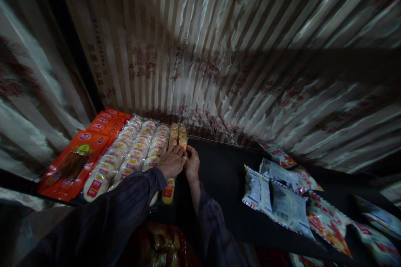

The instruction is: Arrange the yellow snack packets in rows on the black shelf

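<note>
Both my hands meet at a narrow row of yellow snack packets on a dark shelf. My left hand lies palm down over the row, fingers curled onto a packet. My right hand presses against the row's right side, fingers bent on the same packet. To the left lie several rows of clear-wrapped round cakes, then orange flat packs.
Loose white, blue and red striped bags lie scattered on the shelf's right part. A striped, printed plastic sheet hangs behind and around the shelf. A dark red wrapped item sits below, under my forearms.
</note>
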Motion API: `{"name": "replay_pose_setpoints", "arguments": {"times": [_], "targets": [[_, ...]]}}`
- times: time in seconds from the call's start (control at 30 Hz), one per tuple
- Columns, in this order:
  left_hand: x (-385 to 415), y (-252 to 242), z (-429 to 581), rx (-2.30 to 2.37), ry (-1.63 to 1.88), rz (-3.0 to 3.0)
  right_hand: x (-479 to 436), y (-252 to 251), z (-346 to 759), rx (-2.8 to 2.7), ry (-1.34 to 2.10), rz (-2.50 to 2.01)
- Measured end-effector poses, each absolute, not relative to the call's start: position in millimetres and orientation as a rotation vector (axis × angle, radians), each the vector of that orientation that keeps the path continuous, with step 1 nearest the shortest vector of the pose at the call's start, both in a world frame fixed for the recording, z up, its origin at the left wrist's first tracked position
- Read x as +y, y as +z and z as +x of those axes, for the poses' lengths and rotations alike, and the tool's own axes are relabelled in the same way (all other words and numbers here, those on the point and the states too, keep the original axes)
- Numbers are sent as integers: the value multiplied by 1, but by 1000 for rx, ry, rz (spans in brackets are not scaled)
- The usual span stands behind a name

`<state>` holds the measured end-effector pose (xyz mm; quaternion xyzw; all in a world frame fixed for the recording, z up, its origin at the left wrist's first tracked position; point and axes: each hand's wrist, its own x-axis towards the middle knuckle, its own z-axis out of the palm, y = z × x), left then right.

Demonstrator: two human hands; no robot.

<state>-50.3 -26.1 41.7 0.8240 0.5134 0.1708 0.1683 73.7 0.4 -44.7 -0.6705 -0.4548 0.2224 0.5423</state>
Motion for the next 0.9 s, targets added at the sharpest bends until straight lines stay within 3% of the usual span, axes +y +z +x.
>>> {"name": "replay_pose_setpoints", "arguments": {"times": [0.9], "targets": [[-21,42,-50,1494,376,2463,6,-32,70,-1096,806,-1520]]}}
